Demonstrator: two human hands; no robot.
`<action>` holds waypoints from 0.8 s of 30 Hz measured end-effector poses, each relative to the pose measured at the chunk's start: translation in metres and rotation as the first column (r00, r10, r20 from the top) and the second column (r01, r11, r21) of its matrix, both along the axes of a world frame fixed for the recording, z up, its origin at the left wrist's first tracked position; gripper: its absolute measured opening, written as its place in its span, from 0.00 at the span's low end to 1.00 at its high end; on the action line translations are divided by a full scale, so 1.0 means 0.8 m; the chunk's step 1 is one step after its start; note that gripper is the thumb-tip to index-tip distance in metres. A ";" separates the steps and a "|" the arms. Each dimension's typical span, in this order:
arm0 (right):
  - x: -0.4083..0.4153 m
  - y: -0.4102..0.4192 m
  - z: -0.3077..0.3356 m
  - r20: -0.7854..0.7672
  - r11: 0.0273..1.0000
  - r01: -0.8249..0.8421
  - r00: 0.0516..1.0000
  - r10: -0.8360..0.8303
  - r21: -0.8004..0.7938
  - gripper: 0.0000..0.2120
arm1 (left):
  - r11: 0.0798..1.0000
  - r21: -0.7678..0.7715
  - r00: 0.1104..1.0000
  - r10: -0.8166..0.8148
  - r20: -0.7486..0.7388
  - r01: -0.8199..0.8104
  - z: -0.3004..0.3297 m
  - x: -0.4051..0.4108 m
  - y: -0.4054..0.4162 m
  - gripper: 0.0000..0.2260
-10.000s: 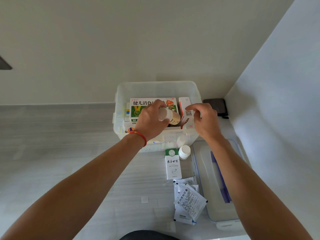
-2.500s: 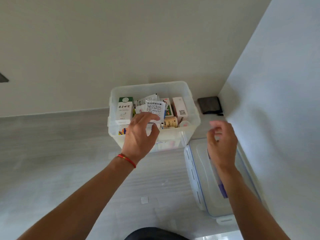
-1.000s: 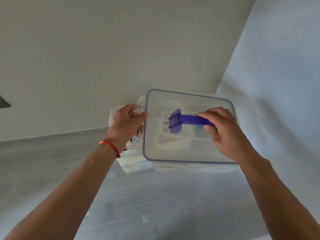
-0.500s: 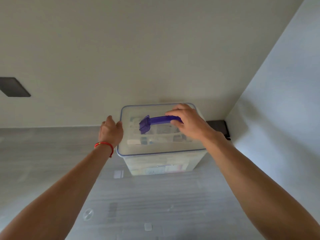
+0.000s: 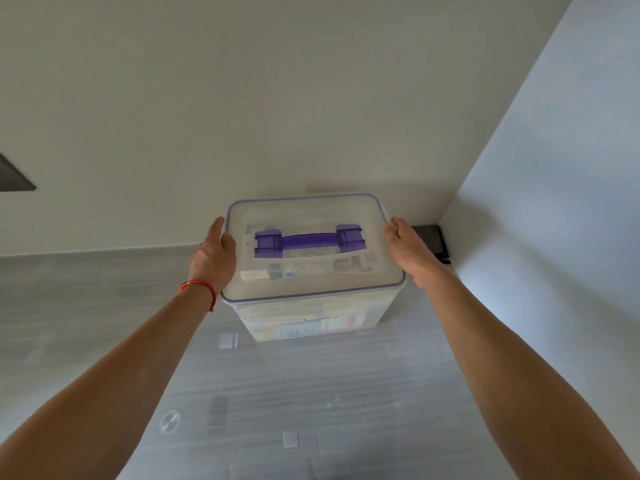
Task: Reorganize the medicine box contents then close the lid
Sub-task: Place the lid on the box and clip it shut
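Nearest the camera, two bare forearms reach forward over a grey, wood-grained tabletop bearing a few small pale stickers. Between the hands stands the medicine box, a translucent plastic tub whose front wall shows blurred packets and labels inside; their print cannot be read. Its lid sits on top, covering the whole opening: a clear, rounded rectangle edged with a thin blue seal line. Across the middle of the lid lies a purple handle, flat, with a blocky mount at each end. Pale cartons show faintly through the lid just nearer than the handle.

Left hand, with a red string bracelet on the wrist, is pressed against the left short edge of the lid, thumb resting at the rim and fingers curled down the side out of view. Right hand mirrors it at the right short edge, palm against the corner, fingers wrapped downward past the rim. Both hands are partly closed around the lid's edges; whether side latches lie under the fingers cannot be told.

Just beyond the right hand, a dark flat object lies in the corner where the two pale walls meet. Far to the left of the left hand, a dark panel is set in the rear wall.
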State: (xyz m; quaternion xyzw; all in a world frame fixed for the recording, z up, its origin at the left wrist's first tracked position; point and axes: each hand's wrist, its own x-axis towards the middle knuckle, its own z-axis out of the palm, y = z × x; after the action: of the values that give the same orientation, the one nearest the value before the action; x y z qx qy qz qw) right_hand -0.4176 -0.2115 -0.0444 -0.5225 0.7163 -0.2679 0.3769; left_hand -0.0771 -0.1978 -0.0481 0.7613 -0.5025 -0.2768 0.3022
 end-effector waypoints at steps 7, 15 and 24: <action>-0.005 0.000 0.000 -0.001 1.000 0.011 1.000 -0.011 -0.025 0.21 | 0.999 -0.038 0.997 -0.019 0.070 0.021 0.008 0.001 0.007 0.22; -0.003 -0.006 0.008 -0.056 0.996 0.064 0.996 -0.067 -0.055 0.11 | 0.998 -0.031 0.998 0.054 -0.019 -0.055 0.020 0.005 0.001 0.21; 0.013 0.003 0.001 -0.159 0.994 0.033 0.986 -0.050 -0.103 0.21 | 0.999 -0.016 0.977 -0.031 0.209 0.035 0.008 -0.018 0.009 0.21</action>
State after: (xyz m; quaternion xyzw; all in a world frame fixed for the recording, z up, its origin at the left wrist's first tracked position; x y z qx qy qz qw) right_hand -0.4069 -0.2090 -0.0436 -0.5458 0.7410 -0.2679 0.2852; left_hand -0.0914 -0.1908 -0.0420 0.7746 -0.5468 -0.1952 0.2507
